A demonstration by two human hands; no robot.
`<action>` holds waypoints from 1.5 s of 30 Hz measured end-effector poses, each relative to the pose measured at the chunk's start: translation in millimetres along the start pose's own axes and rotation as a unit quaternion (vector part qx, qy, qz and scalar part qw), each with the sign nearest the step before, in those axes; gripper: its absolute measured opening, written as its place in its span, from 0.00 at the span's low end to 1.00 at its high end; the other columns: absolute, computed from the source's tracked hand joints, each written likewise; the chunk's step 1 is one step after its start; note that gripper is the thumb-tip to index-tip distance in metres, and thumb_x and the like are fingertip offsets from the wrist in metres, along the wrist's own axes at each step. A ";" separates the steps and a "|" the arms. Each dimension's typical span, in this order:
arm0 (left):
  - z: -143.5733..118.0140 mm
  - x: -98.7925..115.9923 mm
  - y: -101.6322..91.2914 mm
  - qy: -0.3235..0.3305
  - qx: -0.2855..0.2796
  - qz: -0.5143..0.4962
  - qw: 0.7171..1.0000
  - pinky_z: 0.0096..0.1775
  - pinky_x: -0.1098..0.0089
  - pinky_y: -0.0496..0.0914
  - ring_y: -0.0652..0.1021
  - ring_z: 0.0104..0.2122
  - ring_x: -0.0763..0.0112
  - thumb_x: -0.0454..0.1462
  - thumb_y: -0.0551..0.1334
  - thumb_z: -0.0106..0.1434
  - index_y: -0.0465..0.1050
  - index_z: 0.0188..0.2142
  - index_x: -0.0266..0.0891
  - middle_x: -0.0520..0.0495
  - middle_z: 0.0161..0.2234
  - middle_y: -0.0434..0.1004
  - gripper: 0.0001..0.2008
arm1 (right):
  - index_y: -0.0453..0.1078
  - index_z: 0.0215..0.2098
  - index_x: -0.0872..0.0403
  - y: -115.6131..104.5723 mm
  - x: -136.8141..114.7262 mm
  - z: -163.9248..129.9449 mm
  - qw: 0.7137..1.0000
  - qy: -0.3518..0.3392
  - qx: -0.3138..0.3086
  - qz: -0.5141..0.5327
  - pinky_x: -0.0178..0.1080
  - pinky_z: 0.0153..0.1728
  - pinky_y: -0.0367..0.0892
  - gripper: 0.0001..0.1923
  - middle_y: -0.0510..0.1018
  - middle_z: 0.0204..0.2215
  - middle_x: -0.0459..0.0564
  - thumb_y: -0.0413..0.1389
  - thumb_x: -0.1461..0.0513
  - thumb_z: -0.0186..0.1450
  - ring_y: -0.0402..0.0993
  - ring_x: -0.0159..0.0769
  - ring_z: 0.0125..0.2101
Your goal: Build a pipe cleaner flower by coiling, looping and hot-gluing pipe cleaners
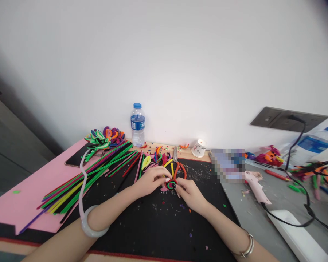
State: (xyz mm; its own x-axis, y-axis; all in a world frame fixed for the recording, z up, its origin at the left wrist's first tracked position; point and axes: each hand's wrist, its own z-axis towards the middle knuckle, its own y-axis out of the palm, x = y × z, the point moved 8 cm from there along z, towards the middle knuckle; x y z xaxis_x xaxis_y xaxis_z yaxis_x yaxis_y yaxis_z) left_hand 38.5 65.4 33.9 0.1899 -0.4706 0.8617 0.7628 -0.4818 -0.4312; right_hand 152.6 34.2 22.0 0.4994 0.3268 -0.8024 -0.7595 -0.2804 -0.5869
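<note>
Between the fingertips of both hands is a small coiled pipe-cleaner piece in red, green and black. My left hand pinches it from the left, thumb and fingers closed. From the right, the closed fingers of my right hand grip its other side. Just behind it lies a tool with orange-red handles, partly covered by the hands. A yellow looped pipe cleaner lies past my left hand. Scissors rest farther back; their lower part is hard to make out.
Many loose pipe cleaners spread over pink sheets at left, near a pipe-cleaner flower and a phone. A water bottle and paper cup stand by the wall. A glue gun and white power strip lie right.
</note>
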 end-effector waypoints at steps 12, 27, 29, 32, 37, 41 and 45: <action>0.3 -3.9 1.6 -0.015 -0.003 -0.019 1.000 0.30 0.75 0.69 0.72 0.27 0.76 0.34 0.56 0.61 0.73 0.36 0.37 0.47 0.36 0.71 0.07 | 0.58 0.22 0.54 0.7 2.6 -0.1 1.000 -0.001 -0.001 -0.003 0.29 0.23 0.55 0.13 0.64 0.16 0.41 0.45 0.64 0.65 0.60 0.26 0.19; -0.7 -4.5 1.7 -0.014 -0.003 -0.026 1.000 0.29 0.75 0.70 0.72 0.25 0.77 0.34 0.56 0.62 0.72 0.37 0.37 0.47 0.37 0.69 0.07 | 0.57 0.21 0.54 0.0 -1.1 0.1 1.000 -0.002 0.003 0.004 0.29 0.22 0.55 0.13 0.64 0.16 0.41 0.46 0.64 0.64 0.60 0.27 0.18; -0.8 -3.5 1.4 -0.010 -0.003 -0.025 1.000 0.29 0.75 0.70 0.72 0.26 0.77 0.34 0.55 0.62 0.72 0.36 0.37 0.47 0.37 0.69 0.07 | 0.57 0.22 0.54 0.5 -0.3 0.0 1.000 -0.003 0.001 0.005 0.29 0.22 0.55 0.13 0.64 0.16 0.41 0.46 0.64 0.64 0.60 0.27 0.18; -0.5 -1.3 1.0 -0.005 -0.004 -0.017 1.000 0.28 0.76 0.69 0.72 0.27 0.76 0.34 0.55 0.62 0.72 0.36 0.37 0.47 0.37 0.69 0.08 | 0.57 0.21 0.54 1.0 0.8 0.1 1.000 -0.002 0.000 0.000 0.29 0.23 0.55 0.13 0.64 0.16 0.41 0.46 0.64 0.64 0.60 0.27 0.18; 0.1 1.4 0.4 -0.003 -0.005 -0.006 1.000 0.29 0.76 0.69 0.72 0.27 0.76 0.35 0.55 0.62 0.72 0.37 0.37 0.46 0.37 0.69 0.08 | 0.56 0.20 0.54 -0.6 0.3 -0.1 1.000 0.004 0.004 -0.003 0.29 0.22 0.55 0.14 0.64 0.16 0.41 0.46 0.64 0.64 0.60 0.27 0.18; 0.2 1.6 0.4 -0.005 -0.003 -0.006 1.000 0.28 0.76 0.69 0.72 0.28 0.76 0.35 0.55 0.62 0.73 0.37 0.37 0.46 0.37 0.70 0.08 | 0.57 0.21 0.54 -0.2 0.1 -0.5 1.000 0.004 0.001 -0.004 0.29 0.23 0.55 0.13 0.64 0.16 0.41 0.46 0.64 0.64 0.60 0.27 0.18; 0.0 -0.3 1.2 -0.007 -0.002 -0.006 1.000 0.28 0.76 0.69 0.72 0.27 0.76 0.35 0.55 0.62 0.73 0.37 0.37 0.46 0.37 0.69 0.08 | 0.57 0.21 0.54 -0.1 -0.3 -0.3 1.000 0.000 0.002 -0.005 0.29 0.23 0.55 0.14 0.64 0.16 0.41 0.46 0.64 0.65 0.60 0.27 0.19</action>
State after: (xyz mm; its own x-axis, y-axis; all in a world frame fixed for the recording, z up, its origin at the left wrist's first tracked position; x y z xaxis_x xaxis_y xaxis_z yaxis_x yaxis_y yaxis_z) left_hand 39.4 64.9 33.1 0.1884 -0.4546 0.8705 0.7624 -0.4911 -0.4215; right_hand 152.7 33.8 22.3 0.5063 0.3301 -0.7967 -0.7561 -0.2744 -0.5942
